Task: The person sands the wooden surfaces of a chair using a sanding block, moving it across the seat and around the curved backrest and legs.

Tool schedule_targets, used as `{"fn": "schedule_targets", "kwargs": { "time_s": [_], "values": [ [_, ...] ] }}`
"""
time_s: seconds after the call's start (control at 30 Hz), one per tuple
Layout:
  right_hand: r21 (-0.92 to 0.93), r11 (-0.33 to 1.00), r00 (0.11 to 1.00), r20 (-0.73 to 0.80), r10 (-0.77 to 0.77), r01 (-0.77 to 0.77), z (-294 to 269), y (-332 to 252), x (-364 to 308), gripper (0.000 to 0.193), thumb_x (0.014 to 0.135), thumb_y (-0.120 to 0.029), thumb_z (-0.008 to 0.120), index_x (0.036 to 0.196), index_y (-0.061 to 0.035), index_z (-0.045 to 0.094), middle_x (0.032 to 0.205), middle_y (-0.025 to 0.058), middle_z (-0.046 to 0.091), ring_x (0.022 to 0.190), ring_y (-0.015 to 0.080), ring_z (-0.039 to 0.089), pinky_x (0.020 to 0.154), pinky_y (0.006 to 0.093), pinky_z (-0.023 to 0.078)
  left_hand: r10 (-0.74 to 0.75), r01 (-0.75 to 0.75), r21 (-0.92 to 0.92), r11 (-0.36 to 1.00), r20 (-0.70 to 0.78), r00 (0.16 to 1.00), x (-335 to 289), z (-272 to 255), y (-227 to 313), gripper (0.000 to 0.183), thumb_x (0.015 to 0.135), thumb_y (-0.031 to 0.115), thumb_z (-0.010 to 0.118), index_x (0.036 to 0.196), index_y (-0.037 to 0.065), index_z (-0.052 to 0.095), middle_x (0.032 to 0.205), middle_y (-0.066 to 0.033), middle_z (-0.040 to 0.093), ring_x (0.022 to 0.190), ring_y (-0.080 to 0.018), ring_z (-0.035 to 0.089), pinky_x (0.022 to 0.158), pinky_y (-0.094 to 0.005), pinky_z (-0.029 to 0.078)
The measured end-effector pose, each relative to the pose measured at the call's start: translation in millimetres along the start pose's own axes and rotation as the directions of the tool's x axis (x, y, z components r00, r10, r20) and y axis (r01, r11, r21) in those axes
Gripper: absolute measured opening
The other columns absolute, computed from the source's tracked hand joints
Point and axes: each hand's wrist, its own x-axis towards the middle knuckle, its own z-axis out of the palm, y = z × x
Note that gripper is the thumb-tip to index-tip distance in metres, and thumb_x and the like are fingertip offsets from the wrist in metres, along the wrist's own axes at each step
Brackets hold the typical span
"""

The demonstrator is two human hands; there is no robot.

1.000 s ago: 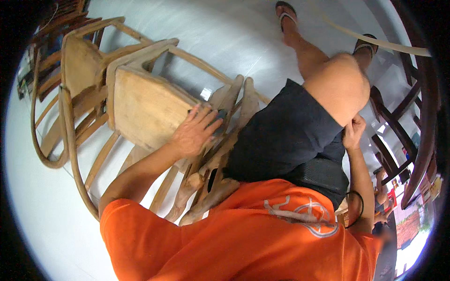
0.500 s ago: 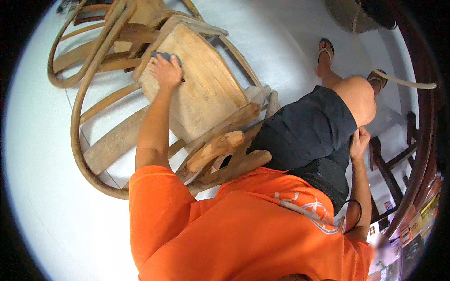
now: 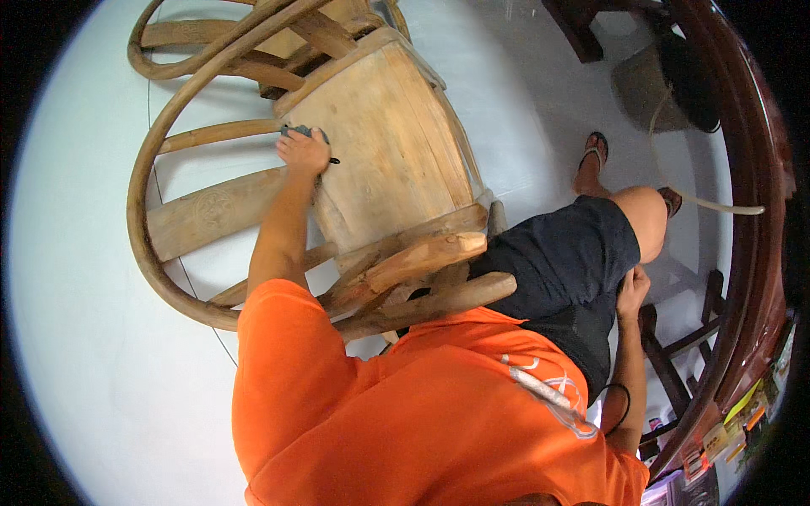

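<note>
My left hand [image 3: 304,153] is closed over a dark grey-green, pad-like tool [image 3: 297,131], pressed on the bare wooden chair seat [image 3: 396,139] near its back edge. A short black end [image 3: 334,160] pokes out beside my fingers; the underside of the tool is hidden, so its exact kind cannot be made out. Pale and darker patches mark the seat. The chair's curved backrest rail [image 3: 143,194] loops round to the left. My right hand [image 3: 633,291] rests with fingers curled against my thigh, by the hem of my black shorts [image 3: 557,244]; what it grips, if anything, is hidden.
A second wooden chair [image 3: 181,34] stands behind the first. The chair's armrest ends [image 3: 464,244] reach close to my lap. A dark red table edge [image 3: 751,337] curves along the right, with small items on it. A pale hose [image 3: 717,205] hangs near my foot; a basket [image 3: 641,88] stands beyond.
My view has shifted, so the chair appears lower and further right. My left hand, still on the tool, sits nearer the seat's back edge. My right hand stays by my thigh.
</note>
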Motion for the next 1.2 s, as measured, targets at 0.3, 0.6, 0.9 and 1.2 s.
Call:
{"fn": "schedule_targets", "kwargs": {
  "time_s": [0.3, 0.6, 0.9, 1.2],
  "values": [
    [0.009, 0.998, 0.997, 0.035, -0.07, 0.07, 5.2, -13.5, 7.2, 0.039, 0.109, -0.023, 0.056, 0.084, 0.0065, 0.058, 0.078, 0.0009, 0.057, 0.075, 0.0104, 0.048, 0.067, 0.0303, 0.043, 0.41, -0.415, -0.038, 0.909, -0.095, 0.907, -4.3, 7.2, 23.0, 0.084, 0.106, 0.051, 0.035, 0.158, -0.015, 0.023, 0.166, -0.0385, 0.017, 0.156, -0.0533, 0.008, 0.125, -0.0631, 0.004],
    [-0.087, 0.996, 0.999, 0.033, -0.029, 0.032, 4.8, -6.7, 28.3, 0.038, 0.105, -0.02, 0.058, 0.079, 0.0076, 0.053, 0.07, 0.0032, 0.051, 0.071, 0.0124, 0.045, 0.063, 0.0348, 0.04, 0.085, -0.082, 0.086, 0.993, -0.034, 0.996, -7.4, -13.7, 27.5, 0.077, 0.106, 0.043, 0.039, 0.153, -0.017, 0.032, 0.159, -0.0343, 0.035, 0.152, -0.0471, 0.024, 0.12, -0.0726, 0.009],
    [0.056, 0.995, 0.995, 0.046, -0.091, 0.088, 23.1, -35.1, 28.3, 0.039, 0.108, -0.019, 0.057, 0.077, 0.0034, 0.05, 0.072, -0.0028, 0.047, 0.069, 0.0086, 0.041, 0.061, 0.03, 0.036, 0.443, -0.585, 0.157, 0.796, 0.509, 0.738, -13.8, -95.5, -25.0, 0.039, 0.092, 0.011, 0.06, 0.121, -0.015, 0.064, 0.129, -0.0274, 0.067, 0.118, -0.0453, 0.064, 0.116, -0.0576, 0.038],
    [0.066, 0.995, 0.994, 0.073, -0.083, 0.078, 14.4, -9.0, 27.6, 0.036, 0.109, -0.019, 0.056, 0.081, 0.0034, 0.053, 0.075, -0.004, 0.048, 0.072, 0.0085, 0.042, 0.065, 0.0284, 0.038, 0.237, -0.202, 0.763, 0.614, 0.065, 0.969, -64.2, -317.7, -107.0, 0.032, 0.099, 0.016, 0.052, 0.119, 0.0, 0.071, 0.135, -0.0188, 0.067, 0.137, -0.0364, 0.053, 0.112, -0.0514, 0.039]
  ]
}}
